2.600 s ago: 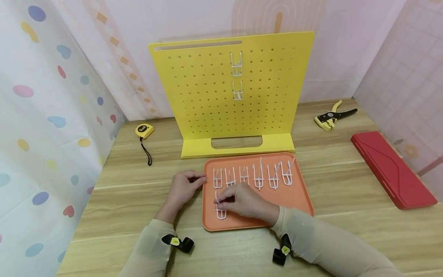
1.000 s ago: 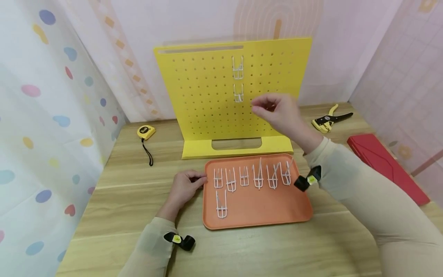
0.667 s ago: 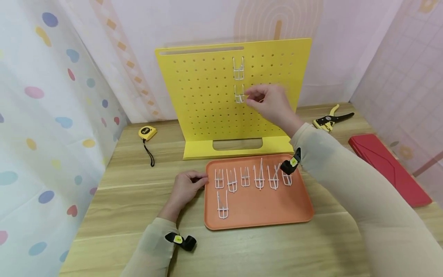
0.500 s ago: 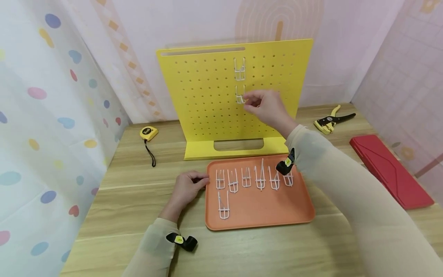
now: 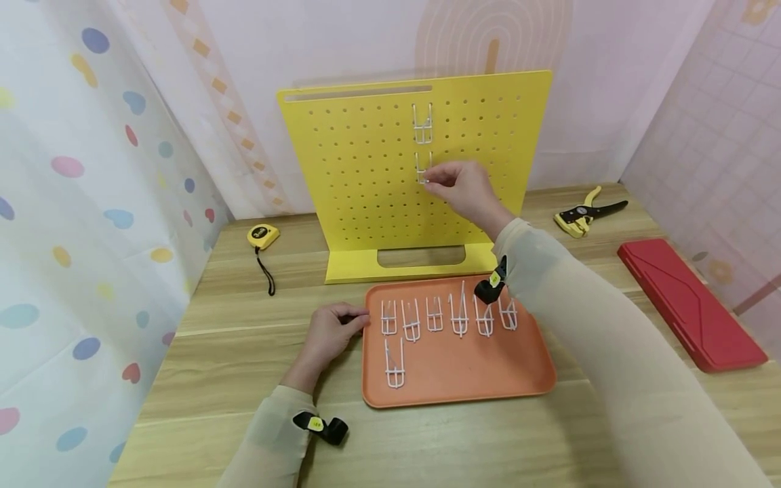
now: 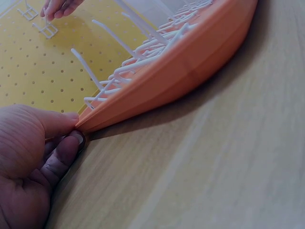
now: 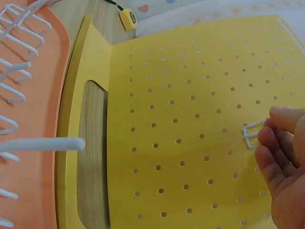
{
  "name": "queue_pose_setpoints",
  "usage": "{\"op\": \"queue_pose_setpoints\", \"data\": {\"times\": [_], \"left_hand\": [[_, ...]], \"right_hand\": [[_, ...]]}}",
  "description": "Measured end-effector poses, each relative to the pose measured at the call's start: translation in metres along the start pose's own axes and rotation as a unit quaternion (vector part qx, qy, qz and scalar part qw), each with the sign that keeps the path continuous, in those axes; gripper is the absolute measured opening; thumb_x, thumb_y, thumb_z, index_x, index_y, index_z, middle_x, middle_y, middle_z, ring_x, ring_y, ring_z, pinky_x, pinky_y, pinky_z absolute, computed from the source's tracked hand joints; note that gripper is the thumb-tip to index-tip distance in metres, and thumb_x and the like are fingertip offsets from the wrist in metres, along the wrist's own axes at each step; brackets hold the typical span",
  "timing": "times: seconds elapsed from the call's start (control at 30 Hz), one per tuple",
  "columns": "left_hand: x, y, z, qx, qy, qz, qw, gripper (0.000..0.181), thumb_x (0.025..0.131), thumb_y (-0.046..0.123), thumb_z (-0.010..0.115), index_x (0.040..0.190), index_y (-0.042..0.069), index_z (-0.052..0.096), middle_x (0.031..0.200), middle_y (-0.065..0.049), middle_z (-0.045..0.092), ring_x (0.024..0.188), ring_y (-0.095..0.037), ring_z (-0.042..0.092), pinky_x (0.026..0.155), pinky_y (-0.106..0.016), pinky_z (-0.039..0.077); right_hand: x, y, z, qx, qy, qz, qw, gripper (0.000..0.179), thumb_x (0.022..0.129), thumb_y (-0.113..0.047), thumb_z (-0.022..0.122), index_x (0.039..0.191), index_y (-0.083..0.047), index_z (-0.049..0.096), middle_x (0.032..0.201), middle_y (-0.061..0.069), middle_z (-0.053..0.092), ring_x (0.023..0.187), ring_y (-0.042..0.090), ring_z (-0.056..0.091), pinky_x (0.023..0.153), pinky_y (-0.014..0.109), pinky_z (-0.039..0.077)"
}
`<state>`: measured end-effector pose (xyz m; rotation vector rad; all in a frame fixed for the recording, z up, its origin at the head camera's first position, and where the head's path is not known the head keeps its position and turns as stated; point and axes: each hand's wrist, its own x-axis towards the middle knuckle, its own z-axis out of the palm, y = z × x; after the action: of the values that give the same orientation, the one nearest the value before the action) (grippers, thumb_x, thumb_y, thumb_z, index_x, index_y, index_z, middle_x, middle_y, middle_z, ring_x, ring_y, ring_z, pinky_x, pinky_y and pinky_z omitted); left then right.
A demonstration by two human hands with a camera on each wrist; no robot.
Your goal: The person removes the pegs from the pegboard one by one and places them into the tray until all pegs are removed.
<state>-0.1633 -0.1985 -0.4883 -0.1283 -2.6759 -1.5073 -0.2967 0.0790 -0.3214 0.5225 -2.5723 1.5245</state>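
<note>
A yellow pegboard (image 5: 366, 196) stands upright behind an orange tray (image 5: 476, 376). Two white wire pegboard hooks hang on it in one column, an upper hook (image 5: 422, 127) and a lower hook (image 5: 419, 166). My right hand (image 5: 466, 190) pinches the lower hook near its front prong, thumb and fingertips covering part of it; the right wrist view shows its bottom wire (image 7: 249, 136) sticking out past the fingers. My left hand (image 5: 329, 335) pinches the tray's left rim between thumb and fingers. Several more white hooks (image 5: 395, 373) lie in the tray, prongs up.
A yellow tape measure (image 5: 262, 234) with a black strap lies left of the board. At the right are a yellow-black wire stripper (image 5: 582, 213) and a red case (image 5: 692, 305). My right forearm (image 5: 586, 325) passes over the tray's right side.
My right hand has left the near-left hook in the tray, risen to the pegboard, and moved left onto the lower hook. My left hand has stayed on the tray rim.
</note>
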Motion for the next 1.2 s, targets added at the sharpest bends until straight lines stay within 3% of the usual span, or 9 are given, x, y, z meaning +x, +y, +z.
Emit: {"op": "queue_pose_setpoints", "data": {"times": [0.37, 0.63, 1.2], "left_hand": [[-0.0012, 0.0008, -0.0012, 0.003, 0.001, -0.003, 1.0, 0.007, 0.085, 0.01, 0.074, 0.091, 0.008, 0.077, 0.089, -0.004, 0.072, 0.084, -0.015, 0.064, 0.068, -0.024, 0.053], [-0.0026, 0.0017, -0.0021, 0.004, 0.001, -0.004, 1.0, 0.007, 0.085, 0.011, 0.074, 0.091, 0.008, 0.077, 0.088, -0.004, 0.072, 0.081, -0.016, 0.064, 0.066, -0.025, 0.054], [-0.0052, 0.0035, -0.0026, 0.008, -0.004, 0.0, 1.0, 0.007, 0.086, 0.012, 0.074, 0.091, 0.01, 0.078, 0.091, -0.003, 0.072, 0.086, -0.016, 0.064, 0.071, -0.026, 0.054]], "right_hand": [[0.001, 0.0039, 0.0034, 0.074, -0.016, 0.016, 0.997, 0.023, 0.09, -0.017, 0.068, 0.111, -0.009, 0.072, 0.11, -0.001, 0.069, 0.092, 0.014, 0.061, 0.073, 0.027, 0.05], [0.0001, 0.003, 0.0035, 0.125, -0.015, 0.019, 0.9919, 0.022, 0.09, -0.014, 0.069, 0.11, -0.004, 0.072, 0.11, 0.004, 0.07, 0.096, 0.015, 0.063, 0.089, 0.044, 0.049], [-0.0026, 0.0055, 0.0028, 0.178, -0.006, 0.029, 0.9836, 0.021, 0.088, -0.012, 0.07, 0.107, -0.004, 0.073, 0.11, 0.005, 0.071, 0.101, 0.015, 0.065, 0.088, 0.028, 0.051]]}}
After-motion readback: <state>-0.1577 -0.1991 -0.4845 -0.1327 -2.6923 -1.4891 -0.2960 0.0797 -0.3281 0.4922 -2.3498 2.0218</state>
